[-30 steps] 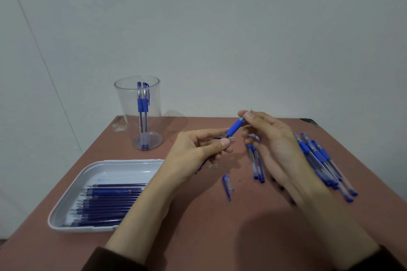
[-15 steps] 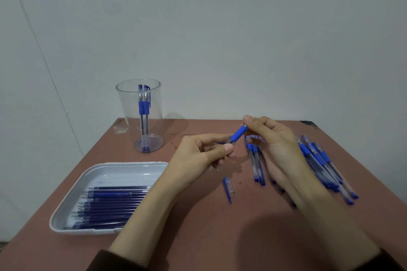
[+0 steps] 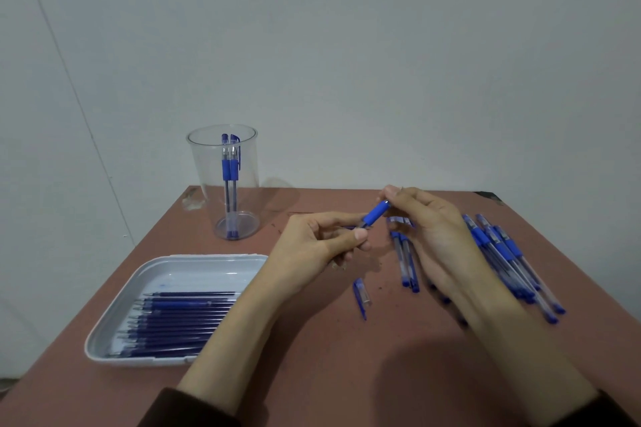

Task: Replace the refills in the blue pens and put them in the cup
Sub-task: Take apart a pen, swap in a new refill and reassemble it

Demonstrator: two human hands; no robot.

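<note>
Both hands hold one blue pen [image 3: 375,213] above the middle of the table. My left hand [image 3: 321,244] pinches its barrel, which is mostly hidden in the palm. My right hand [image 3: 426,229] pinches the tip end of the blue grip section between thumb and fingers. A clear cup [image 3: 223,180] stands at the back left with two blue pens [image 3: 229,170] upright inside. A white tray [image 3: 114,319] at the front left holds several dark blue refills [image 3: 173,319]. A loose pen cap [image 3: 360,297] lies between my forearms.
A pile of several blue pens [image 3: 510,263] lies at the right, partly under my right forearm. Two more pens [image 3: 404,262] lie just left of my right hand. The table's left edge runs close beside the tray. A grey wall stands behind.
The hands and pen stay together at the table's middle; my right fingers have shifted slightly on the grip end. The view has tilted a little, so everything sits slightly lower.
</note>
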